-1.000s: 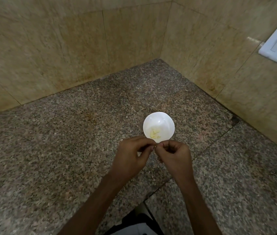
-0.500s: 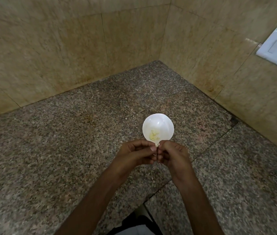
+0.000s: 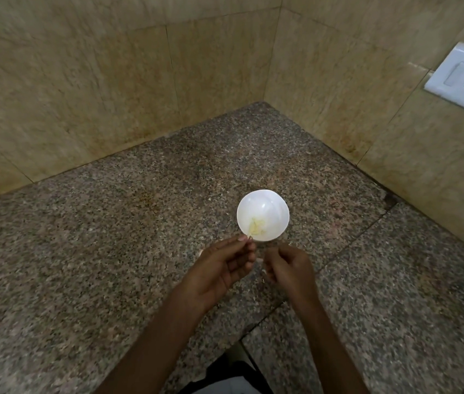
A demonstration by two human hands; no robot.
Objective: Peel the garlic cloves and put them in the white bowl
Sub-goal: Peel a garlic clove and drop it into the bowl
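Just short of the bowl (image 3: 263, 204), both hands hang over the counter (image 3: 105, 251), close together but apart. The left hand (image 3: 219, 270) lies palm up, thumb and forefinger pinching a tiny pale scrap (image 3: 250, 238), perhaps garlic skin, by the bowl's near rim; its other fingers are loosely bent. The right hand (image 3: 289, 268) has its fingers curled inward, and I cannot tell what they hold. Peeled cloves (image 3: 257, 227) lie in the bowl. A socket (image 3: 461, 78) sits on the right wall.
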